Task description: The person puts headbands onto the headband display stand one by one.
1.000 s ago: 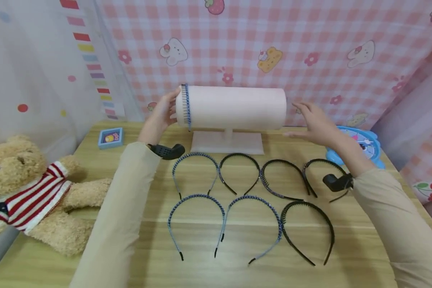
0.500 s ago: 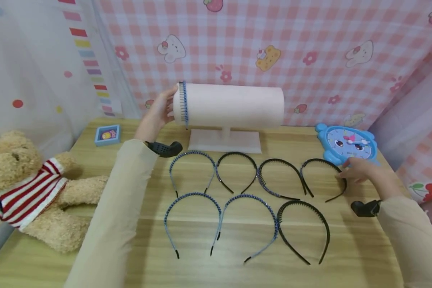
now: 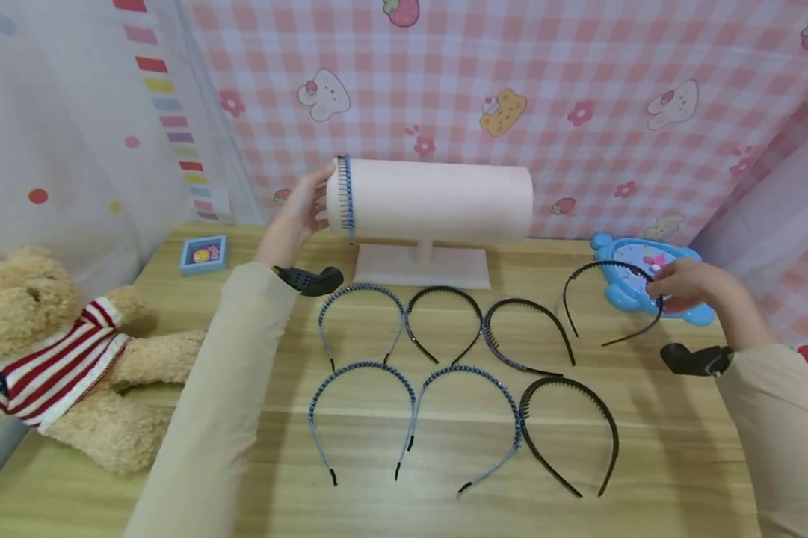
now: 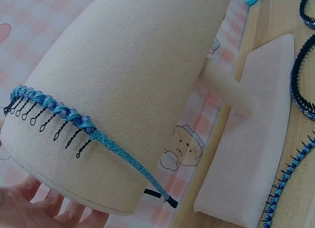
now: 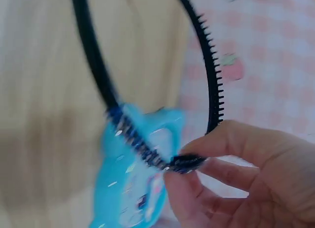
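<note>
In the head view my right hand (image 3: 689, 284) pinches a black toothed headband (image 3: 574, 282) by its side, raised off the table in front of the blue clock. In the right wrist view, thumb and fingers close on a bend of this headband (image 5: 212, 80), which has shiny blue beading along one part. My left hand (image 3: 299, 213) rests against the left end of a pale padded display roll (image 3: 437, 200) on a stand. Its fingers (image 4: 47, 208) touch the roll's end face. A blue braided headband (image 4: 118, 151) with black wire teeth sits around the roll near that end.
Several blue and black headbands lie in two rows on the wooden table, among them a black one (image 3: 615, 441) at front right. A blue cartoon clock (image 3: 622, 295) stands at right, a small blue frame (image 3: 204, 255) at back left, a teddy bear (image 3: 141, 366) at left.
My right hand has gone from beside the roll's right end down to the rightmost back-row headband, taken hold of it and lifted it. My left hand has stayed at the roll.
</note>
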The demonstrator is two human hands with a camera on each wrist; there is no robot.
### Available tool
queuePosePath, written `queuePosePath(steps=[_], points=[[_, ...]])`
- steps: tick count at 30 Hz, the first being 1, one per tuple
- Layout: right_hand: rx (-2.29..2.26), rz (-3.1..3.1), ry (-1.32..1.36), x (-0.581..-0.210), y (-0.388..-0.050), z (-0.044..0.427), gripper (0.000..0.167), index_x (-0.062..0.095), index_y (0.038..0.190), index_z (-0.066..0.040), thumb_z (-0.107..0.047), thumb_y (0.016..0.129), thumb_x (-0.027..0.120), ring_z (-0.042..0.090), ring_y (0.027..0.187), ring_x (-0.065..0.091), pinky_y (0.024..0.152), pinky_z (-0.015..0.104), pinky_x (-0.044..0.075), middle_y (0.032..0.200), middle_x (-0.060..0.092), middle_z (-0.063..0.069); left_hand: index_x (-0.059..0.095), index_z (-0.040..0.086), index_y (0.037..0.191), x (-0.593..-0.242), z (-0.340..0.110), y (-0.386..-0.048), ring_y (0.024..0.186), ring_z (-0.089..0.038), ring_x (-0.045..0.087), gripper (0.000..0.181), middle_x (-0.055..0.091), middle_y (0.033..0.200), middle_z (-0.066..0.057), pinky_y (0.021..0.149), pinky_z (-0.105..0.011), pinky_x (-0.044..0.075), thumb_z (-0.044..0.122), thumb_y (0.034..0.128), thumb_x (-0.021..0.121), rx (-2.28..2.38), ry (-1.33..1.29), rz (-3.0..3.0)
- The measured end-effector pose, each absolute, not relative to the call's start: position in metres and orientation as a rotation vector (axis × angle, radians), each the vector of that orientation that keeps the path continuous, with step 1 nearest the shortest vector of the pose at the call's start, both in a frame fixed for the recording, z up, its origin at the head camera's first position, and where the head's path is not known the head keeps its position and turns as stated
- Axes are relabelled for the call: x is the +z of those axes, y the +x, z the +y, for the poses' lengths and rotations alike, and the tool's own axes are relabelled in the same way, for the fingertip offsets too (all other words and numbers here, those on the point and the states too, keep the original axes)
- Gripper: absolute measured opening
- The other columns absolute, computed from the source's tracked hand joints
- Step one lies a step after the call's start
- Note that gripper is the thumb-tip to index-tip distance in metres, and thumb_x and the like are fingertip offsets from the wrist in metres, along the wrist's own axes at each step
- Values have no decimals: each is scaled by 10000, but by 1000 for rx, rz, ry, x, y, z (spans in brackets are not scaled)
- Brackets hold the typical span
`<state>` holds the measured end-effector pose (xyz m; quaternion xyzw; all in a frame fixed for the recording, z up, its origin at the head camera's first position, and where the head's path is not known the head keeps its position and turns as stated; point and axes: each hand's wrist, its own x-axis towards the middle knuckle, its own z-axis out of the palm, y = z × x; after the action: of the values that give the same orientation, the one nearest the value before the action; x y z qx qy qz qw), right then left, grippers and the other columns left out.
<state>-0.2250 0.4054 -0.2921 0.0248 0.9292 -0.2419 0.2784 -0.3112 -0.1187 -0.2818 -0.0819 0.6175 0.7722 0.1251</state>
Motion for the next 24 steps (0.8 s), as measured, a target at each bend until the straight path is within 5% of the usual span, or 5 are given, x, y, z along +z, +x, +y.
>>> queuePosePath(steps=[7,12,24], points=[[-839,2625,94,-271,-242,370,686,238,1317,187,-256,898,553,87,742,614,715,335,546,1105,501,317,524,206,1155,-277,-120,-307,1029,-118,417,373,489,1229,30,987,-333,300,467,889,513,2238,-251,1820],[-1001,2653,115,-263,-246,334,774,196,1375,134,-331,886,575,-15,672,595,719,289,544,1352,290,393,518,210,1204,-274,-120,-306,1156,-142,385,414,437,1358,16,1059,-372,269,470,883,523,2229,-249,1825],[-1047,2942,63,-248,-250,264,518,497,1188,72,-322,869,603,61,642,633,672,301,544,1164,537,316,549,212,977,-281,-119,-310,859,-110,416,265,513,1031,50,875,-309,327,459,890,513,2249,-252,1815]])
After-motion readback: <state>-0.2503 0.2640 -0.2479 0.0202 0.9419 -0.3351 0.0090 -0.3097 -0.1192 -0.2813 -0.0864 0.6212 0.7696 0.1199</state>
